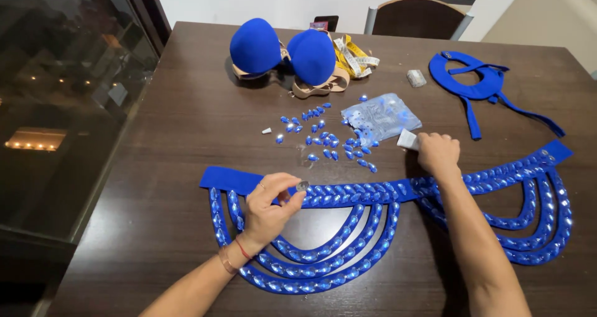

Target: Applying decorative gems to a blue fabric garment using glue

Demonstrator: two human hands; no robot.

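Dark brown wooden desk, seen from the near edge. A blue jewelled belt w/ hanging loops of blue stones runs along the near half of the desk, from left of centre to close by the right edge, loops drooping toward the near edge.

Left hand sits over the belt's left part, thumb & forefinger pinched shut on a small gem, held just above the band; other fingers curled. Red thread and thin bangle on that wrist.

Right hand rests at the belt's upper edge, right of centre, fingers closed round a small silver glue tube whose end sticks out to the left.

Mid-desk, just beyond the belt: loose blue gems scattered, next to a clear plastic bag w/ more stones in it. Toward the far edge: two blue bra cups on beige backing, a yellow tape measure touching them on the right, a small grey block further right. Near the far right corner: a blue strap piece w/ a curved collar shape & trailing ties. Chair back beyond the far edge. Dark glass pane alongside the left edge.
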